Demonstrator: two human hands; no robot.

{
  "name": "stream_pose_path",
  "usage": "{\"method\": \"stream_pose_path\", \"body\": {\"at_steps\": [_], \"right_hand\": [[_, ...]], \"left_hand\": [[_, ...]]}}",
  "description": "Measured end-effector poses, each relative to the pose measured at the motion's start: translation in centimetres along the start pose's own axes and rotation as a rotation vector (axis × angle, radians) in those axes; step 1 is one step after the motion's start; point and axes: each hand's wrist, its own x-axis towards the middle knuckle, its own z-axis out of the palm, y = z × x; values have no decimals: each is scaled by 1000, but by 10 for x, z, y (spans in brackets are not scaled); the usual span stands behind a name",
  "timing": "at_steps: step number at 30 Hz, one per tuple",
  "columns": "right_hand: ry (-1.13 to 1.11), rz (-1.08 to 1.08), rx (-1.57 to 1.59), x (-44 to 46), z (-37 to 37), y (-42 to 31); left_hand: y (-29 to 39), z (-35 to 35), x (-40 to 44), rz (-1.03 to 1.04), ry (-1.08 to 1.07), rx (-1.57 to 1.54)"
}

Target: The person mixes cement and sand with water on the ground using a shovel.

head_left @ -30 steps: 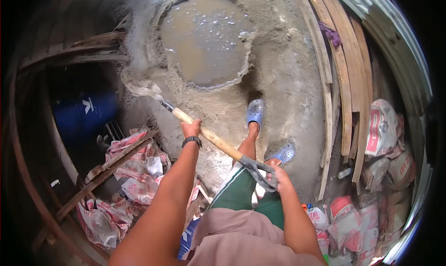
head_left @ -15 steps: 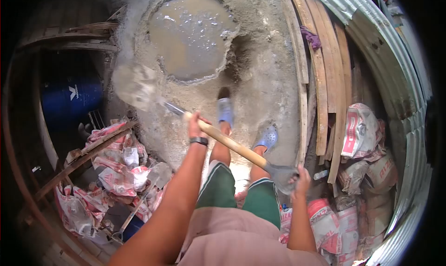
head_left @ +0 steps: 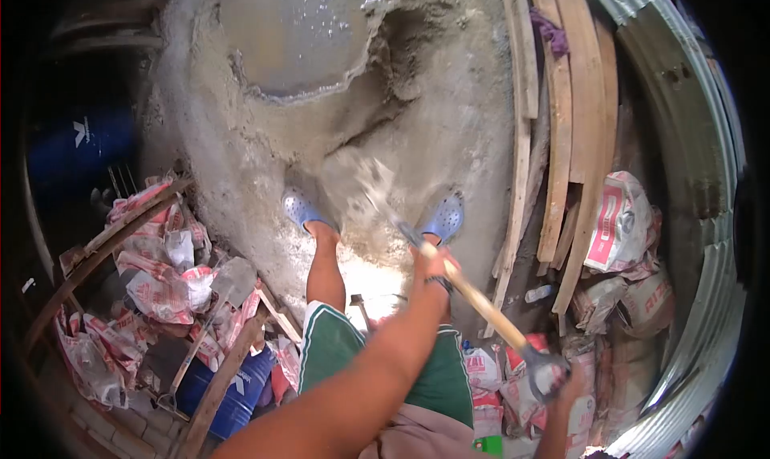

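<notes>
Your left grip [head_left: 434, 266] clasps the shovel [head_left: 489, 313] low, your right grip [head_left: 572, 385] its end handle [head_left: 532, 359]; expect it stiff, blade-heavy, best held at both places.

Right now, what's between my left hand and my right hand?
In the head view, the shovel's wooden shaft and dark grip run from your left hand to your right hand.

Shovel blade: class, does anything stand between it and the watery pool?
Yes, the grey bank edging the pool lies between it and the shovel blade; no loose object is visible there.
</notes>
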Motion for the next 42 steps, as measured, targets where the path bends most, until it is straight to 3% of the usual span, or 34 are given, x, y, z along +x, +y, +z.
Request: {"method": "stream_pose_path", "body": {"at_steps": [1, 2, 4, 6, 10, 13, 18, 20, 22, 26, 28, 31, 34, 36, 39, 42], "right_hand": [[-66, -37, -51, 4, 35, 16], [-25, -56, -40, -11, 86, 17], [-141, -85, 7, -42, 158, 18], [-202, -75, 55, -73, 197, 27], [-237, -123, 92, -108, 216, 51], [-261, -63, 114, -129, 226, 61], [-305, -15, 31, -171, 269, 49], [-350, -36, 10, -182, 293, 49], [-464, 121, 44, -194, 319, 46], [-567, 203, 143, -209, 368, 39], [-772, 565, 176, -216, 389, 24], [-906, 637, 146, -203, 415, 37], [-960, 612, 113, -194, 389, 30], [-931, 512, 127, -188, 348, 17], [-745, 241, 176, -180, 285, 0], [-683, 315, 292, -127, 218, 31]], "left_hand": [[29, -14, 12, 215, 74, -98], [71, -36, 31, 137, 54, -140], [152, -72, 27, 222, 79, -54], [192, -110, 52, 281, 110, -282], [222, -159, 20, 289, 64, -324], [244, -181, -24, 342, 234, -282], [317, -200, -76, 433, 177, -257], [353, -203, -84, 525, 335, -5], [390, -209, -82, 759, 401, 95], [472, -203, -113, 895, 369, 218], [509, -203, -123, 1092, 571, 417], [542, -200, -157, 1090, 644, 518], [516, -206, -194, 1169, 522, 496], [469, -208, -213, 1156, 263, 257], [404, -187, -236, 981, 100, -137], [327, -173, -178, 660, 85, -389]]}}
